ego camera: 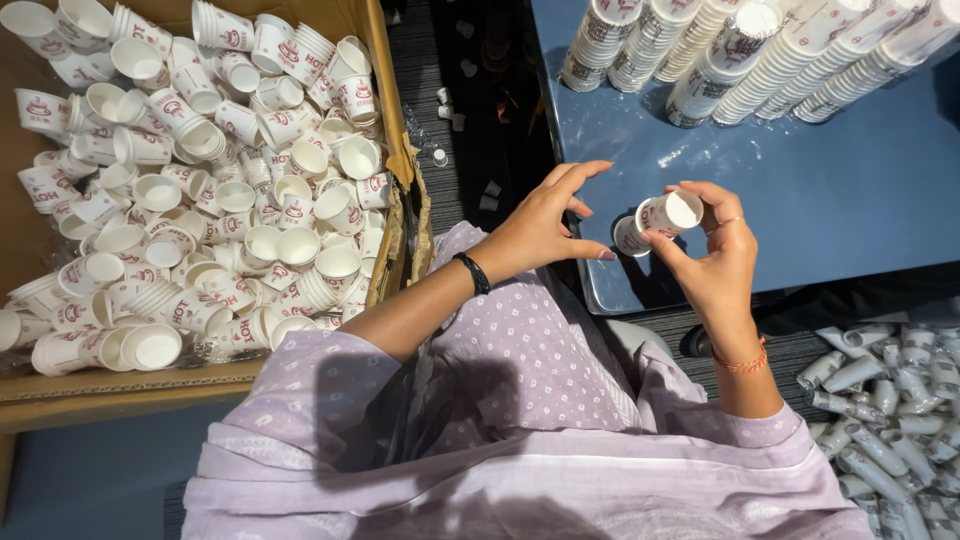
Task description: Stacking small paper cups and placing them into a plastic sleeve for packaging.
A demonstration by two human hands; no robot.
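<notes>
Lilac sleeves [560, 440] fill my lower view. My right hand [715, 265] pinches a small paper cup [668, 213] at the blue table's [850, 200] near edge; my left hand [545, 225], fingers loosely spread, touches a second cup [630, 237] just beside it. I judge the sorting far from done: a cardboard box [385, 100] at left holds many loose cups, while several long stacks [760, 55] lie on the table. Crushed cups [890, 400] litter the dark floor at right.
</notes>
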